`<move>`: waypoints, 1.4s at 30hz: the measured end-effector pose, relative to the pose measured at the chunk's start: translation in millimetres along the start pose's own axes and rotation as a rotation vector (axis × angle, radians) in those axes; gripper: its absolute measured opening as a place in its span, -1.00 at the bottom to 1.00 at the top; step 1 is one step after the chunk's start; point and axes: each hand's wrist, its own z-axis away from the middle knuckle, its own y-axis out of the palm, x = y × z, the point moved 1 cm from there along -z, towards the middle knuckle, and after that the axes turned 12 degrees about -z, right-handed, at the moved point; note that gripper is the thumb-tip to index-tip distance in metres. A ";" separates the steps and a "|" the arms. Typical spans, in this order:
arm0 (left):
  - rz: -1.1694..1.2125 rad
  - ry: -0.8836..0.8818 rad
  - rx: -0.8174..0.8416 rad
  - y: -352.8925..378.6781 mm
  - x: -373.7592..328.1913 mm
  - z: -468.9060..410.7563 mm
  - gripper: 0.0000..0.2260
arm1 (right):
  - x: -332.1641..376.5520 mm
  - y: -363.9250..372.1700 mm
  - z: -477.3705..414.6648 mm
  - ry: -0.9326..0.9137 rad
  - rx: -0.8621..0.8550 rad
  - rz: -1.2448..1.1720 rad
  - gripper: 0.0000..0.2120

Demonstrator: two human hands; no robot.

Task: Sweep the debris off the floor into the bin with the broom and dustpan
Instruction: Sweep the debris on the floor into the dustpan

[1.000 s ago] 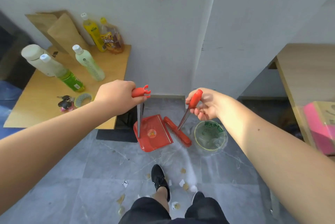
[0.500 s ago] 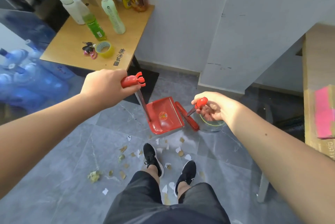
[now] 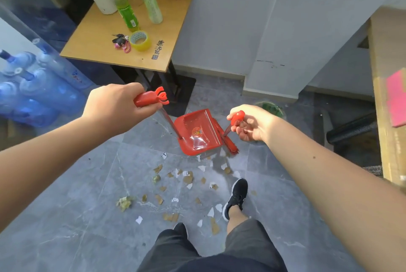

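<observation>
On floor ahead, dustpan [image 3: 198, 133] and broom [image 3: 229, 144] now brought close to debris [image 3: 186, 178]; left hand [image 3: 116, 106] grips dustpan handle, right hand [image 3: 250, 123] grips broom handle; bin [image 3: 270, 108] behind; sweeping can start.

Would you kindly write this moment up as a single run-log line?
left hand: grips dustpan handle | right hand: grips broom handle | dustpan: empty | debris: on floor | bin: behind right hand

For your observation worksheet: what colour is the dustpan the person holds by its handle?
Red, with a small round sticker in its tray. The dustpan shows best in the head view.
</observation>
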 end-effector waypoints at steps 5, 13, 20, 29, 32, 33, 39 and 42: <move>0.055 0.048 -0.057 10.3 54.0 64.5 -0.56 | -70.6 54.7 6.8 -0.032 -0.038 -0.092 -0.74; 0.128 0.091 -0.062 8.6 122.6 153.9 -0.54 | -163.1 124.4 42.8 -0.095 -0.135 -0.302 -0.60; 0.184 0.106 -0.060 4.3 137.6 211.4 -0.50 | -220.9 121.3 75.1 -0.137 -0.248 -0.372 -0.87; 0.170 0.149 -0.080 1.0 125.1 266.4 -0.53 | -286.6 96.3 102.3 -0.158 -0.280 -0.309 -0.74; 0.162 0.169 -0.068 -6.5 111.8 290.2 -0.54 | -312.8 78.0 111.7 -0.168 -0.286 -0.307 -0.74; 0.161 0.171 -0.056 -9.6 105.6 300.4 -0.54 | -322.4 70.2 116.0 -0.168 -0.290 -0.305 -0.73; 0.121 0.173 -0.029 -31.4 50.1 364.2 -0.56 | -392.2 11.5 141.3 -0.161 -0.229 -0.355 -0.65; 0.103 0.156 -0.006 -33.3 19.2 389.2 -0.56 | -434.3 -19.7 148.1 -0.161 -0.223 -0.374 -0.92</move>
